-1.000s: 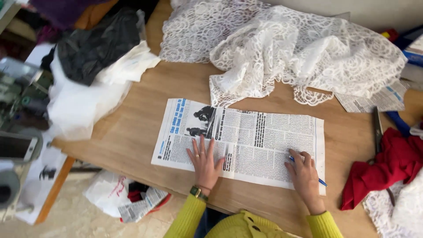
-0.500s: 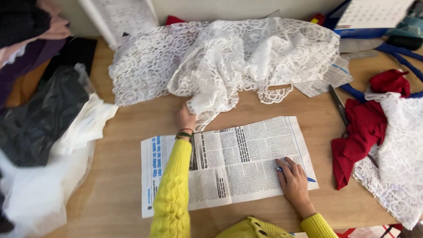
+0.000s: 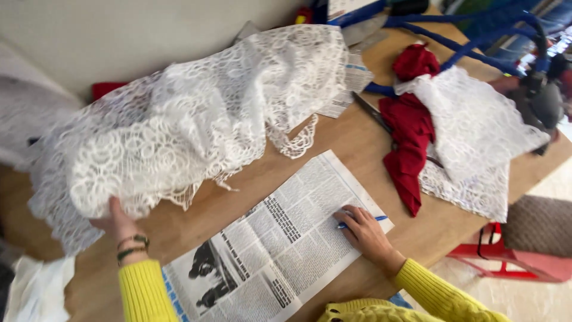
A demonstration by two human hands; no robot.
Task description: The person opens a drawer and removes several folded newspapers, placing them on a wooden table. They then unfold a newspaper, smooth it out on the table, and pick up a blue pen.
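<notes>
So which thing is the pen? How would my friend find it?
Start at the big newspaper lying flat on the wooden table. Follow it to its right edge, where the right hand rests on the page. The pen pokes out from under those fingers: a thin blue stick, the only small blue thing lying on the paper.

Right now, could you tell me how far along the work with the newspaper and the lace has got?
Done: the newspaper lies spread flat on the wooden table. In hand: the right hand rests on the sheet holding a blue pen, while the left hand grips the edge of the big white lace. Left: the lace is bunched beside the paper, not on it, and no pen marks show.
</notes>
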